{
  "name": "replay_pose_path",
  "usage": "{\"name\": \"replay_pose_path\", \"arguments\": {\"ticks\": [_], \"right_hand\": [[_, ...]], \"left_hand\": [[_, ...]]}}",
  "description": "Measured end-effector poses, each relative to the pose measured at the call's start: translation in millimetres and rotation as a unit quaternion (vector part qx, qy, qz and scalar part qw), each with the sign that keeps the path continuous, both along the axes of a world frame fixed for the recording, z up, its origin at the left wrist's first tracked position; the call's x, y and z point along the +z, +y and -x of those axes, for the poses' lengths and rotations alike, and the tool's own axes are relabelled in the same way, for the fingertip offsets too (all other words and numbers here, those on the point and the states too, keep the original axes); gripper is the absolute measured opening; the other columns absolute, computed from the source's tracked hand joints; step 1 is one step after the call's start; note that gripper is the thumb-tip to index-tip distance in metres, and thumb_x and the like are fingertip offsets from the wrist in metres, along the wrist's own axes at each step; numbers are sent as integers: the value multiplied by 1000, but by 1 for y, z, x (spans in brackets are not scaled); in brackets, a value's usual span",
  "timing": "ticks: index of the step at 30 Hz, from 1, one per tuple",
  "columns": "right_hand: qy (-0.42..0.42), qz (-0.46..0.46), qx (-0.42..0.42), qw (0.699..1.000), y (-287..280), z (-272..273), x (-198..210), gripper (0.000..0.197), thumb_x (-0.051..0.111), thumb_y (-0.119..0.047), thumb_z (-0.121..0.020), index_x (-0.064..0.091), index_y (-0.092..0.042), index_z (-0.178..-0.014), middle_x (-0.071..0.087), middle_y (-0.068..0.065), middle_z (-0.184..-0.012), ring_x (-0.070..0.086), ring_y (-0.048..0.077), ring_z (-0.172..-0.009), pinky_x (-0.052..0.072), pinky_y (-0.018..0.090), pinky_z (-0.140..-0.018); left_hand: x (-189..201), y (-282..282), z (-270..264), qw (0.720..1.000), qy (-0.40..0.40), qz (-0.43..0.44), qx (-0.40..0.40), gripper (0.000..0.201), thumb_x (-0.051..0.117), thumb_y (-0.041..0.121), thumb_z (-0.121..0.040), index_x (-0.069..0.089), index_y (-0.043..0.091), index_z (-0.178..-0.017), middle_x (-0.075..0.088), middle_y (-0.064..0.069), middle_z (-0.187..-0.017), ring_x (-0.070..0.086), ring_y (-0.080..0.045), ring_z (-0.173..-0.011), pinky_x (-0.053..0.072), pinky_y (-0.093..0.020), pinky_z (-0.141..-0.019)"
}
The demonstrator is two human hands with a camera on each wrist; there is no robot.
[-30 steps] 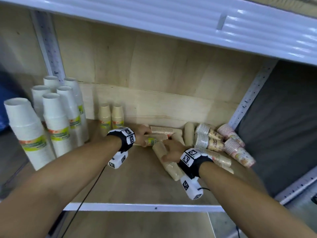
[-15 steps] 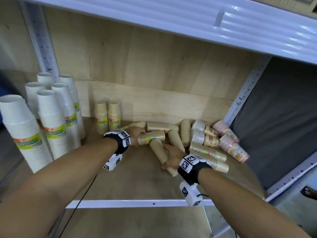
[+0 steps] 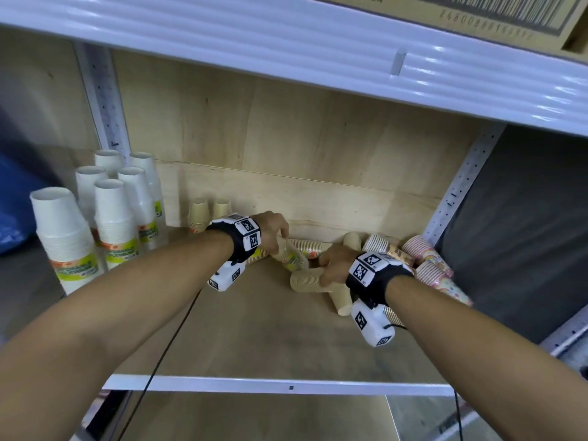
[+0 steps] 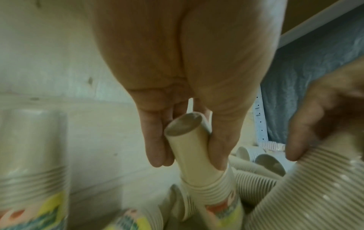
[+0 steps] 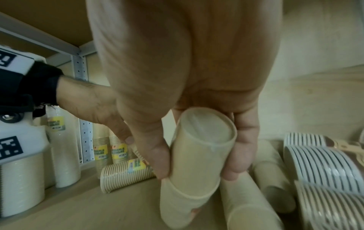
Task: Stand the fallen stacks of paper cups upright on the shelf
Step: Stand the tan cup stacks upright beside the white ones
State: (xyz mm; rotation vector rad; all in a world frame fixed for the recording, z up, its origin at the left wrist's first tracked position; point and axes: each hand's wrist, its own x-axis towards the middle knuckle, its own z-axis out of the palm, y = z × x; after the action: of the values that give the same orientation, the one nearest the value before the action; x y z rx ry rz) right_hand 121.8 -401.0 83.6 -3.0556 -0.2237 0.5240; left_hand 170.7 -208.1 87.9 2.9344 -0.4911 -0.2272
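Left hand (image 4: 189, 109) grips a labelled cup stack (image 4: 199, 157) by its narrow end; right hand (image 5: 197, 124) grips a plain stack (image 5: 197, 155); both tilted above the shelf (image 3: 254, 338); nested cups may separate, or either stack knock fallen neighbours (image 3: 375, 243).

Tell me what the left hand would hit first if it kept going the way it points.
Probably the wooden back panel: the left hand, gripping a beige cup stack, points toward the shelf's rear. Depth is unclear; other fallen stacks lie just rightward.
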Motion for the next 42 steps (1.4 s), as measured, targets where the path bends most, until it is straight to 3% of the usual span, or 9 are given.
{"name": "replay_pose_path", "arguments": {"ticks": [5,10,14,19,21,28,34,39,42], "right_hand": [[-40,-45,2,998,-3,-11,12,38,76,-25,-75,69,-12,-111,56,2,-93,51,19,-82,41,28,-73],[-52,-51,13,997,5,-17,22,42,71,-17,-80,66,-4,-119,65,10,-112,64,26,-108,50,28,-72],[-63,-52,26,996,13,-20,26,42,68,-14,-84,64,-1,-124,64,14,-125,64,24,-112,52,33,-91],[-33,-72,28,996,10,-24,32,49,72,-16,-81,61,2,-126,63,14,-126,62,28,-115,45,21,-62],[-51,-85,23,995,7,-25,32,41,75,-20,-78,67,-7,-116,67,11,-113,64,29,-111,42,22,-62],[-58,-64,14,996,10,-24,42,41,74,-20,-82,64,-1,-118,63,3,-97,46,11,-56,30,19,-44],[-86,-85,22,992,4,-23,39,41,74,-44,-78,49,-11,-83,48,-3,-70,53,17,-73,30,23,-47],[-51,-80,57,994,4,-25,42,49,77,-29,-76,59,-10,-117,58,4,-116,56,19,-97,40,24,-61],[-67,-75,51,994,5,-26,40,34,78,-28,-77,61,-4,-94,60,8,-90,60,22,-84,34,22,-49]], "left_hand": [[24,-19,8,999,-3,-21,-32,44,77,20,-81,63,16,-122,52,-4,-122,55,-22,-109,43,-26,-76],[35,-38,15,996,11,-58,-64,45,77,19,-80,63,15,-123,53,-3,-115,56,-21,-105,45,-28,-75],[35,-46,18,995,15,-67,-67,47,77,18,-79,63,15,-124,58,-5,-121,57,-19,-99,46,-27,-74],[35,-43,19,997,14,-51,-59,48,76,20,-81,63,16,-126,60,-4,-122,59,-21,-108,48,-27,-78],[36,-42,19,998,14,-35,-52,46,75,22,-81,63,17,-125,61,-2,-120,59,-19,-107,47,-26,-77],[38,-42,18,998,17,-23,-51,46,75,21,-81,64,16,-126,62,1,-108,57,-14,-94,47,-25,-74],[37,-42,19,998,15,-22,-58,48,75,19,-82,62,16,-128,64,-1,-115,57,-15,-94,49,-26,-79],[35,-42,17,998,20,-15,-56,48,74,18,-83,62,15,-129,62,1,-104,58,-16,-95,49,-26,-79],[34,-42,15,998,21,-16,-55,47,74,18,-83,62,15,-128,58,4,-98,56,-15,-92,46,-25,-76]]}}
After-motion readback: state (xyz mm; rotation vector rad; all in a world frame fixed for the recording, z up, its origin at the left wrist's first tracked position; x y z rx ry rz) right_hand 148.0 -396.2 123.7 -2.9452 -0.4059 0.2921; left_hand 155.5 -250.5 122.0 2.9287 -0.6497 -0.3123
